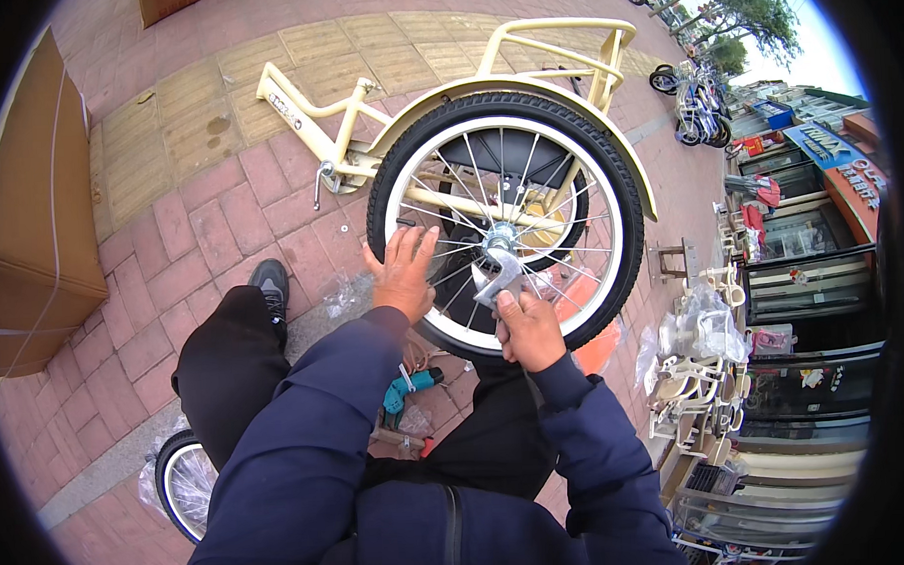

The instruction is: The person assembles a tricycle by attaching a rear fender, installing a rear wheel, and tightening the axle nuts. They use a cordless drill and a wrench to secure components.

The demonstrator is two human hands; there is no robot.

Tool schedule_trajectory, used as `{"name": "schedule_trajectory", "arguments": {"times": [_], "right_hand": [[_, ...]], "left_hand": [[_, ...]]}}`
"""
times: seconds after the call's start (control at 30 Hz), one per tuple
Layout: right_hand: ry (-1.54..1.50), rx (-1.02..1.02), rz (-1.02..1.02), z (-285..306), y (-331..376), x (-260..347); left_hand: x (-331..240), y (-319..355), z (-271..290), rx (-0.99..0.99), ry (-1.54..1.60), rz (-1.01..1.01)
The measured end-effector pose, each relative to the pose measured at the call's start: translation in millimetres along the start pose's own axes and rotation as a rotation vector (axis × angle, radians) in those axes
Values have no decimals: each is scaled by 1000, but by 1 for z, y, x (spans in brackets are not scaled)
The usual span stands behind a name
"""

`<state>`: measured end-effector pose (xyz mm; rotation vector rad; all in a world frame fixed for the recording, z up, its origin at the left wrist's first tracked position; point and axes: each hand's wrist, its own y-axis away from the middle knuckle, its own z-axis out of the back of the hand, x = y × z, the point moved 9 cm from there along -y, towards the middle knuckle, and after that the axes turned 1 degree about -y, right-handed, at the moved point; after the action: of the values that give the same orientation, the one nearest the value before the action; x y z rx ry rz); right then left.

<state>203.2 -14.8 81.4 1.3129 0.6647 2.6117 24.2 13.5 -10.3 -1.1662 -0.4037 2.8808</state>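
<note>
A spoked wheel (630, 226) with a black tyre and white rim faces up before me. It sits on a cream tricycle-like frame (313, 138) with a matching mudguard and rear rack, lying on the paving. My left hand (406, 274) rests over the wheel's near left side, fingers spread across the tyre and rim. In my right hand (529, 330) is a silver adjustable wrench (499, 279), its jaws beside the metal hub (500, 238) at the wheel's centre. Whether the jaws grip a nut cannot be made out.
A teal power tool (406, 392) lies between my legs. Another wheel (185, 486) is at lower left, a tall cardboard box (46, 207) at left. Cream parts (690, 389) and clear plastic (707, 323) are piled at right by shopfronts. Several bicycles (700, 104) stand farther off.
</note>
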Motion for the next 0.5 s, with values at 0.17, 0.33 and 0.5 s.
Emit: {"name": "schedule_trajectory", "arguments": {"times": [0.17,0.33,0.5], "right_hand": [[813,15,198,51,-29,69],[1062,172,171,53,-46,96],[1131,163,210,50,-53,95]], "left_hand": [[4,-2,-2,18,-18,-16],[3,-1,-2,-4,-24,-23],[4,-3,-1,10,-6,-20]]}}
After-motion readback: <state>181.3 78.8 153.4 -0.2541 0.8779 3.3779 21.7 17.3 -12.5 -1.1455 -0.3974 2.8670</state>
